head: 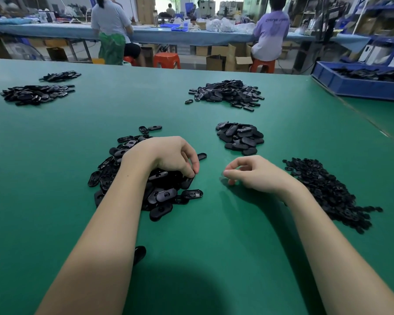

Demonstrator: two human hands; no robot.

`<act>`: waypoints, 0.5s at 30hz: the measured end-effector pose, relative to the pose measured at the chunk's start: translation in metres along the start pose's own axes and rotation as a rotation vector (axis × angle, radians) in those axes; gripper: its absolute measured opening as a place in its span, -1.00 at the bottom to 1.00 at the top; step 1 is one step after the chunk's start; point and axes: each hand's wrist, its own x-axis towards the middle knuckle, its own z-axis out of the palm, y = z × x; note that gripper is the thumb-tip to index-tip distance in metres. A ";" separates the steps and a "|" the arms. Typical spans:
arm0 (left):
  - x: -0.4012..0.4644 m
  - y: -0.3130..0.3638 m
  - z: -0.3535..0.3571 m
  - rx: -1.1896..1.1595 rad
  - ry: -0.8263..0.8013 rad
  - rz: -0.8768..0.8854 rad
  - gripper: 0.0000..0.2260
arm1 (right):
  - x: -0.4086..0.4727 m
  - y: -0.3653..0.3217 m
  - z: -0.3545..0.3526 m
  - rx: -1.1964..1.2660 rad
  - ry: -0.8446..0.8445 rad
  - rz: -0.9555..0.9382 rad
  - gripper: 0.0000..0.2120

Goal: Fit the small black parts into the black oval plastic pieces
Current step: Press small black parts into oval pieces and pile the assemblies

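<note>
A broad green-surfaced worktable (55, 137) fills the foreground. Behind it runs a long bench covered in pale blue cloth (62, 30), with brown cardboard boxes (228, 57) and orange plastic stools (166, 60) on the grey floor beneath. Two seated people face away: one in a grey top (110, 19), one in a lilac T-shirt (271, 35). Blue metal shelving (373, 23) stands at right, above a blue plastic crate (350, 86). Bright daylight enters through a far opening (166, 3).

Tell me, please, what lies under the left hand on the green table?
The left hand rests on a pile of black oval pieces, fingertips curled onto one at its right edge. Pieces directly beneath the palm and wrist are hidden, so their number and position cannot be seen.
</note>
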 end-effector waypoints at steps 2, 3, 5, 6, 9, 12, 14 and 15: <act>0.000 0.001 0.000 -0.054 -0.002 0.029 -0.92 | 0.000 0.001 0.000 0.012 -0.003 -0.002 -0.85; 0.000 0.001 0.000 -0.076 -0.005 0.042 -0.93 | 0.001 0.001 -0.001 0.016 -0.006 -0.002 -0.85; -0.001 0.003 0.001 -0.129 0.004 0.065 -0.94 | 0.001 0.002 -0.002 0.029 -0.012 -0.002 -0.86; -0.001 0.004 0.002 -0.168 0.016 0.079 -0.94 | 0.001 0.002 -0.003 0.041 -0.012 -0.004 -0.86; 0.003 0.012 0.009 -0.339 0.067 0.119 -0.93 | -0.001 0.004 -0.012 0.091 0.046 -0.007 -0.88; 0.014 0.027 0.027 -0.644 0.155 0.141 -0.90 | -0.005 0.012 -0.033 0.012 0.153 0.033 -0.89; 0.022 0.040 0.042 -0.884 0.212 0.138 -0.90 | -0.007 0.021 -0.049 -0.051 0.246 0.084 -0.88; 0.025 0.046 0.049 -0.990 0.224 0.133 -0.90 | -0.009 0.027 -0.055 -0.061 0.292 0.107 -0.87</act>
